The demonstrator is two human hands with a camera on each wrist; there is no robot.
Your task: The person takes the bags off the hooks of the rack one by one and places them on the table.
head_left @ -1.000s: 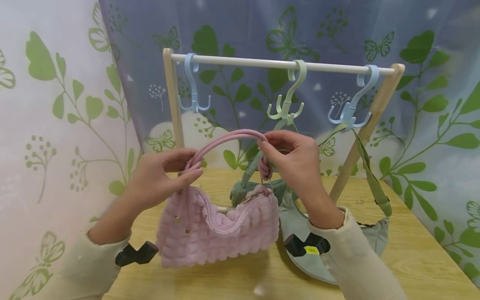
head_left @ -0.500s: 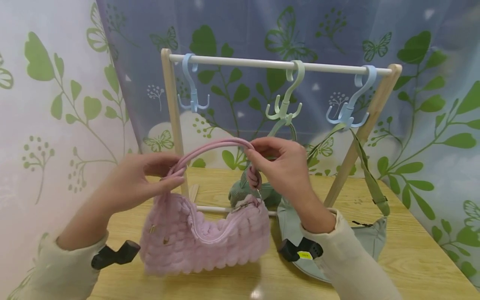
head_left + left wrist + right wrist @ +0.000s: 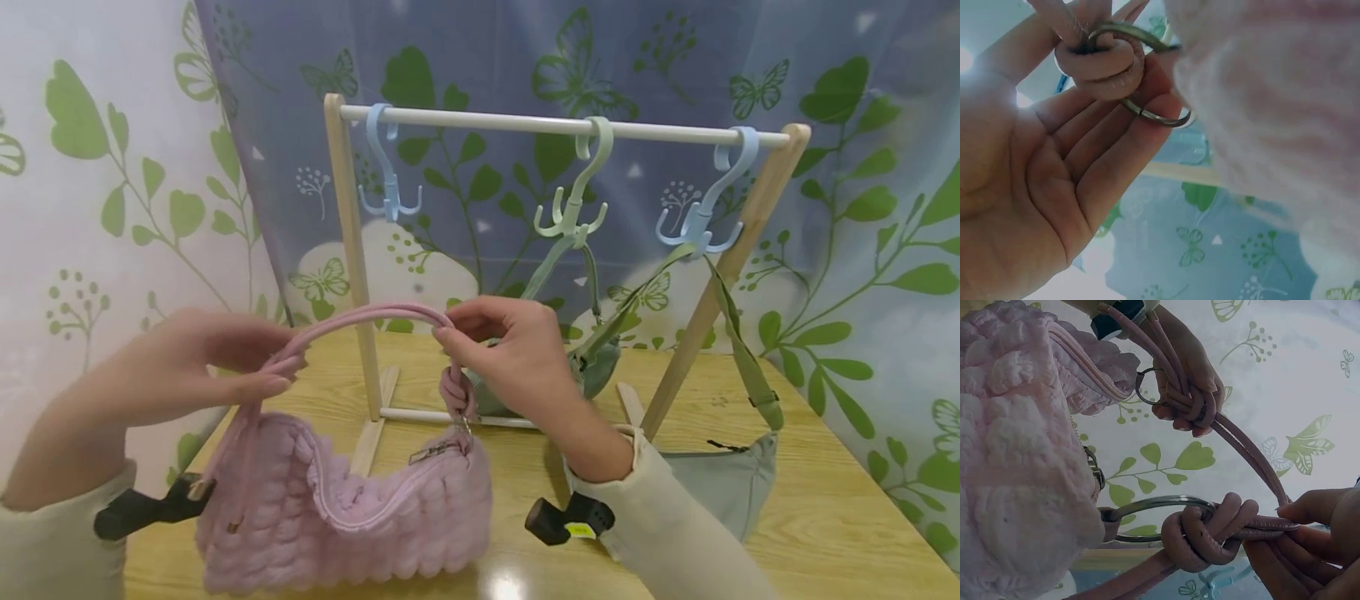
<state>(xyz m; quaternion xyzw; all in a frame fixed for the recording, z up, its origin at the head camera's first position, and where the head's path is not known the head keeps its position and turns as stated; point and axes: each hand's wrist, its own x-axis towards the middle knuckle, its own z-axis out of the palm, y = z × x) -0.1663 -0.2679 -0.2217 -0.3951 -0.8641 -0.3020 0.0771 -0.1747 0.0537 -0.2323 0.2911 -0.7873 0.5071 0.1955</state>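
Note:
A pink puffy handbag (image 3: 360, 533) hangs by its doubled cord handle (image 3: 375, 312) between my hands, low over the table. My left hand (image 3: 187, 362) pinches the handle's left end with thumb and fingers. In the left wrist view, a knot (image 3: 1100, 72) and a metal ring (image 3: 1147, 115) lie against those fingers. My right hand (image 3: 517, 358) pinches the handle between thumb and fingertips, just above the right-hand knot (image 3: 456, 392). The right wrist view shows that knot tied at a large ring (image 3: 1160, 501) beside the zipped opening.
Behind stands a wooden rack with a white rail (image 3: 487, 122). It carries a bare blue hook (image 3: 391, 200), a pale green hook (image 3: 572, 218) with a green bag (image 3: 600, 371), and another blue hook (image 3: 697, 227) with a grey-green bag (image 3: 723, 483) on an olive strap.
Both hands have moved left and down with the pink handbag, keeping hold of its handle. More of the rack's left foot and the green bag behind shows now.

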